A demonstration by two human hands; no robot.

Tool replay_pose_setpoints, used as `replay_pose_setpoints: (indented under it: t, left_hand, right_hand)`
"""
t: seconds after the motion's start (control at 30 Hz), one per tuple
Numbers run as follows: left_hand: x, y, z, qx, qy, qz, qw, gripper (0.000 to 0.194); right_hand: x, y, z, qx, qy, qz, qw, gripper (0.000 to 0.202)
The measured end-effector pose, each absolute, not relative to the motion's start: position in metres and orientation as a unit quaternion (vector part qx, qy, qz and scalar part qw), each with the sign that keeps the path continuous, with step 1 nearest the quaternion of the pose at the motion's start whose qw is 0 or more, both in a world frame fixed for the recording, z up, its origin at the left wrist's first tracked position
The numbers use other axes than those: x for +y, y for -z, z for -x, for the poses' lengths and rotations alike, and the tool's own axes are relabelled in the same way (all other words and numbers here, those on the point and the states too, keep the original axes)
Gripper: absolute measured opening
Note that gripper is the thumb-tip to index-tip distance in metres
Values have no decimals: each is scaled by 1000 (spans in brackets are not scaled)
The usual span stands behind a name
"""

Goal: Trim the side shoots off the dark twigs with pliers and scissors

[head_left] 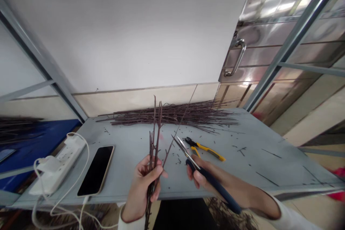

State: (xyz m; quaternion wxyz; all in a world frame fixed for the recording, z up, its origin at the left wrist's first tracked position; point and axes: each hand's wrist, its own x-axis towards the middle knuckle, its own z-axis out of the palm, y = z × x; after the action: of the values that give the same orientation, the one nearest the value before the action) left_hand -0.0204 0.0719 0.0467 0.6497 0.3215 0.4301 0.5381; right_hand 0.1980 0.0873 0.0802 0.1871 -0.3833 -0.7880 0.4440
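My left hand (147, 181) is closed around several dark brown twigs (155, 140), which stand nearly upright and reach below the table's front edge. One thinner twig (180, 122) slants from this hand up to the right. In my right hand (202, 176) is a pair of scissors with dark blue handles (222, 194). Their blades are parted and point up and left, close to the slanting twig; whether they touch it I cannot tell. Just beyond the scissors lie pliers with yellow handles (210, 151).
A long pile of twigs (167, 114) lies along the table's back edge. On the left are a phone (96, 170) on a charging cable and a white power strip (59, 165). Cut bits (266, 178) are scattered over the grey table (126, 151). Metal posts (285, 54) rise at both sides.
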Motion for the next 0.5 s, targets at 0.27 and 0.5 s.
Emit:
replay_pose_setpoints:
  t: [0.27,0.5]
  left_hand:
    - [79,-35,23,471,-521,-374,606,38]
    - [78,-43,19,497,-518,-384,581,39]
  right_hand:
    - [89,-81,-199,-778,-461,380,194,35]
    - [98,-75,-201,-787,-410,410,208,29]
